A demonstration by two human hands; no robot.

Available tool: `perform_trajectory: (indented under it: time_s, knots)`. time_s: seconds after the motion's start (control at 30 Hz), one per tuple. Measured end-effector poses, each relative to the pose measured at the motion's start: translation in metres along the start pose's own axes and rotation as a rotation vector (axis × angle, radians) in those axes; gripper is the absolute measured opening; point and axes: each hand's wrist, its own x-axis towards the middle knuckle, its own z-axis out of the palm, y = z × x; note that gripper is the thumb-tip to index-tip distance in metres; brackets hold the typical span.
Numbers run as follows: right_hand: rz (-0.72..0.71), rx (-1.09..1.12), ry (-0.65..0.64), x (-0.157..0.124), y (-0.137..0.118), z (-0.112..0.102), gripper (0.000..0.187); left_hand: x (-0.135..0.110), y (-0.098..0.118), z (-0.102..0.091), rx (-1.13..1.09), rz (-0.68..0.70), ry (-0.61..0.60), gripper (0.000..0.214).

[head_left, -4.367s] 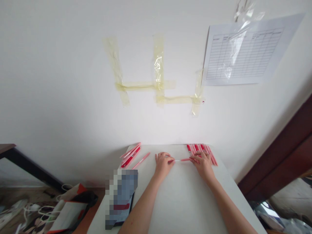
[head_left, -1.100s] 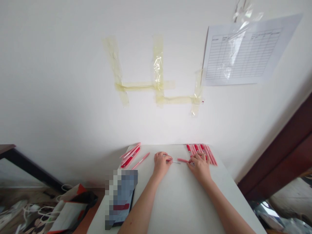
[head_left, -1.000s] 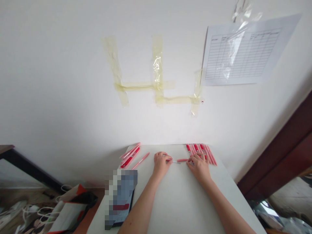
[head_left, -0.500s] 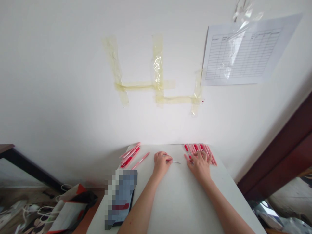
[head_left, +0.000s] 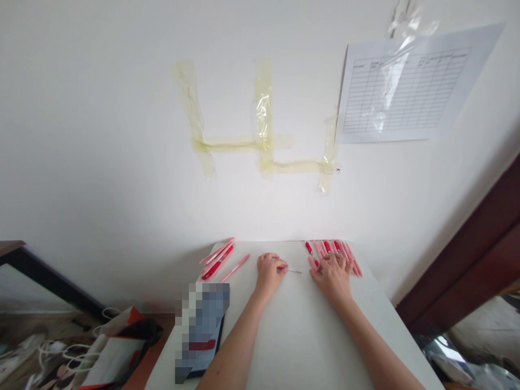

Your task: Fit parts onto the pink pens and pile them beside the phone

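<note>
My left hand rests on the white table with its fingers curled around a thin pen refill whose tip points right. Spread flat, my right hand lies on the near ends of a row of red and pink pens lined up at the table's far right. A pink pen barrel lies just beside its thumb, at the left edge of the row. More pink and red pens lie loose at the far left.
A blurred-out flat device lies at the table's left edge. The wall just behind the table carries tape strips and a ruled paper sheet. Bags and cables sit on the floor at left; a dark wooden frame stands at right.
My right hand drew the pink barrel off the refill and carried it right to the pen row, then flattened on the row. My left hand kept hold of the bare refill.
</note>
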Motion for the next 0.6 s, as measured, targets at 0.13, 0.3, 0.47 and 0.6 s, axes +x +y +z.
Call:
perform_trajectory:
  time_s: [0.13, 0.3, 0.47, 0.6]
  knots:
    - [0.020, 0.034, -0.012, 0.0002, 0.0006, -0.0002, 0.028, 0.0000, -0.0005, 0.0005, -0.002, 0.000, 0.001, 0.011]
    - [-0.005, 0.073, -0.030, 0.0007, 0.0034, -0.0018, 0.021, -0.0003, -0.0005, 0.0011, -0.001, 0.000, 0.004, 0.011]
    - [-0.141, 0.234, -0.097, -0.0010, 0.0011, -0.0048, 0.014, -0.0002, 0.0011, 0.0005, 0.011, 0.002, -0.002, 0.009]
    - [-0.189, 0.286, -0.153, -0.0035, -0.0045, -0.0064, 0.013, -0.0004, 0.0039, -0.0012, 0.016, 0.009, -0.017, 0.008]
